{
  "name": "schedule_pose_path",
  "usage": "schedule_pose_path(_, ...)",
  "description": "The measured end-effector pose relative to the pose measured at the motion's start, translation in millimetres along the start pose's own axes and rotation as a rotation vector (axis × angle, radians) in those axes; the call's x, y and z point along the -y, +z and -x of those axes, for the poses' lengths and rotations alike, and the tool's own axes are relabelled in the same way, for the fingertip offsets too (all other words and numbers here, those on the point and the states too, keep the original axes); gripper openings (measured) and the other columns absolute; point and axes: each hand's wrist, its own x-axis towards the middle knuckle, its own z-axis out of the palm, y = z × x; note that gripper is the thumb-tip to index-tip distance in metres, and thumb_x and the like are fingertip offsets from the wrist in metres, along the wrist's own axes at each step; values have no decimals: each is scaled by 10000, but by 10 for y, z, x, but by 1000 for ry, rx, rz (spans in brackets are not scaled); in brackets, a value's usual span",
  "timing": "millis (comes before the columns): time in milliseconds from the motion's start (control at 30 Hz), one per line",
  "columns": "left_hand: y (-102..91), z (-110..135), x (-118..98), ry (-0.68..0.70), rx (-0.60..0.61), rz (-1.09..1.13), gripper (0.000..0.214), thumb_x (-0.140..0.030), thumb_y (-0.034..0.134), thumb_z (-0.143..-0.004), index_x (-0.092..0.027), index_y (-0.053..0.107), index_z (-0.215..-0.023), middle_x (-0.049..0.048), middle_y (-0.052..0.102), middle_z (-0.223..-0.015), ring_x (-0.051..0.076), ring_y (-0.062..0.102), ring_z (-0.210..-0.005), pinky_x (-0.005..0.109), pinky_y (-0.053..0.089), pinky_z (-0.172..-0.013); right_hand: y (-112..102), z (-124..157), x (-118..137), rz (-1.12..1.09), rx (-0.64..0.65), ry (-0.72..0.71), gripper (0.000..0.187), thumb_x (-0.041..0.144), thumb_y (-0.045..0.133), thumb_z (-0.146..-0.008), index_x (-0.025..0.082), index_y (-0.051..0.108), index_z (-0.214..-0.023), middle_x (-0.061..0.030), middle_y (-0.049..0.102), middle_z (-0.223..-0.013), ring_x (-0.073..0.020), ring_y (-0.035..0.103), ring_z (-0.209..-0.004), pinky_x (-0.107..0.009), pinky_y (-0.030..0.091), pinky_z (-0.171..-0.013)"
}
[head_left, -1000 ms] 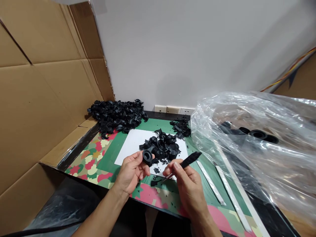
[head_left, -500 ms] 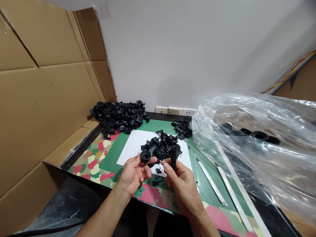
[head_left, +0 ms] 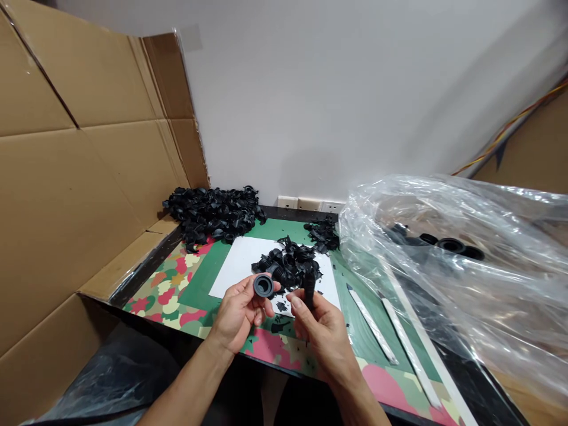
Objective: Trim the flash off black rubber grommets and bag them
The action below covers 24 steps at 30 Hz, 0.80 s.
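My left hand [head_left: 237, 313] pinches a round black rubber bushing [head_left: 263, 286] between thumb and fingers, its open, stepped face turned up toward me. To the right of it, my right hand [head_left: 323, 324] is closed round a dark, upright, ribbed-looking piece [head_left: 309, 287]. I cannot make out its exact kind, and its lower part is hidden by the fingers. The two hands are apart, above the near edge of a white sheet [head_left: 231, 266]. Just beyond them lies a pile of curled black rubber scraps [head_left: 284, 266], with small crumbs around it.
A larger heap of black scraps [head_left: 217, 213] sits at the back left beside a cardboard wall [head_left: 110, 160]. Another small heap [head_left: 323, 234] is at the back. Two white-wrapped blades [head_left: 373, 325] [head_left: 410, 352] lie right. A clear plastic bag [head_left: 426, 284] holds black rings.
The bushing in my left hand has tilted, so its opening faces me more fully. My right hand keeps its hold nearly in place. The view has shifted slightly.
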Motion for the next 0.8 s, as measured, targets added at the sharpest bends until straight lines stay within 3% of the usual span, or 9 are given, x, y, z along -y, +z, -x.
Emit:
schedule_pose_path(500, 45, 330, 67, 67, 0, -93, 357, -332, 778, -676, -116, 706, -951, 143, 724, -967, 138, 638, -557, 177, 378, -369, -37, 398, 64, 28, 5, -16, 420, 560, 691, -705, 151, 608, -758, 78, 398, -485, -69, 334, -433, -210, 272, -421)
schedule_pose_path(700, 41, 374, 91, 258, -63, -293, 430, -146, 797, -569, -142, 695, -986, 104, 725, -987, 147, 641, -758, 191, 498, -566, -32, 404, -31, 27, -47, 4, 438, 561, 721, -660, 150, 604, -754, 79, 415, -468, -67, 353, -398, -208, 280, -395)
schedule_pose_path(800, 41, 364, 98, 347, -92, -405, 515, -69, 759, -524, -151, 673, -1025, 77, 719, -981, 84, 573, -609, 185, 473, -528, -16, 362, -67, 23, -84, 16, 434, 539, 740, -644, 147, 633, -797, 65, 463, -486, -75, 377, -390, -211, 300, -378)
